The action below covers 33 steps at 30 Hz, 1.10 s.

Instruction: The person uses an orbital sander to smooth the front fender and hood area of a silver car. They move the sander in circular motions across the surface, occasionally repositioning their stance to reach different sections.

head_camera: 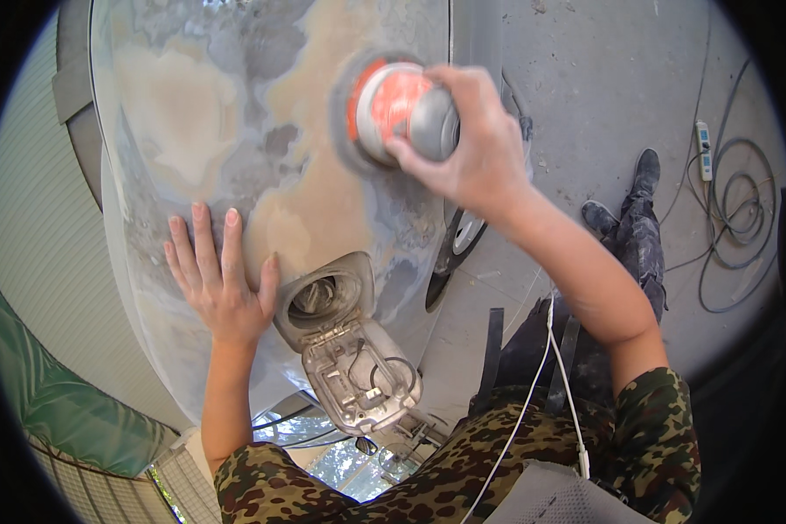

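Note:
My right hand [478, 137] grips a round orbital sander [399, 105] with an orange and grey body. Its pad lies against a car body panel [340, 203] patched with tan filler and bare grey areas; the pad's rim is blurred. Flat on the same panel, fingers spread, rests my left hand [226, 281], holding nothing. Beside its thumb is the fuel filler recess [324, 295], its cap showing inside. The fuel door [367, 376] hangs open on its hinge, inner side towards me. A pale, smooth filler patch [177, 111] covers the panel's upper left.
A car wheel [465, 232] shows beyond the panel's right edge. On the concrete floor [596, 85] lie a coiled cable [740, 216] and a power strip [704, 150]. Legs in dark trousers [642, 242] stand nearby. White cord [550, 367] hangs across my camouflage shirt. Green sheeting [72, 399] is at lower left.

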Each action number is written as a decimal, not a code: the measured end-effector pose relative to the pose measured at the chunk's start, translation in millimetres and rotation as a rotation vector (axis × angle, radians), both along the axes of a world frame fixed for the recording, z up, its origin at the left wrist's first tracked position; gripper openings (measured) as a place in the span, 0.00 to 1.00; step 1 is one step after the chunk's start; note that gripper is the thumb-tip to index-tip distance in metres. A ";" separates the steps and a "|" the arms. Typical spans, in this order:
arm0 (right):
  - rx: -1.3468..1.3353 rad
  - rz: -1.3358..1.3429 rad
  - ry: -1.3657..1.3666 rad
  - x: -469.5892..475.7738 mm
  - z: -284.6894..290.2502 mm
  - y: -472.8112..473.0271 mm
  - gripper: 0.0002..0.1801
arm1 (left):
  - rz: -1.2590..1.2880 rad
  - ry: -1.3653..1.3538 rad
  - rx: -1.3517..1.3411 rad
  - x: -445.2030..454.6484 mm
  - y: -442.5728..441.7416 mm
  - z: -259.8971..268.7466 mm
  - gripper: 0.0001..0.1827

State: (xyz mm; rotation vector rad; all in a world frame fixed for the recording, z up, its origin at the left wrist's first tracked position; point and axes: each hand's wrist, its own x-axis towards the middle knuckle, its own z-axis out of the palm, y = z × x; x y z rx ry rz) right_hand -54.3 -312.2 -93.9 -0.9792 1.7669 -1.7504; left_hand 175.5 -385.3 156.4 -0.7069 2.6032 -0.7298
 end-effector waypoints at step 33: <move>0.065 -0.074 -0.152 -48.7 -5.7 -56.3 0.35 | 0.009 -0.020 -0.003 -1.3 2.3 0.8 0.39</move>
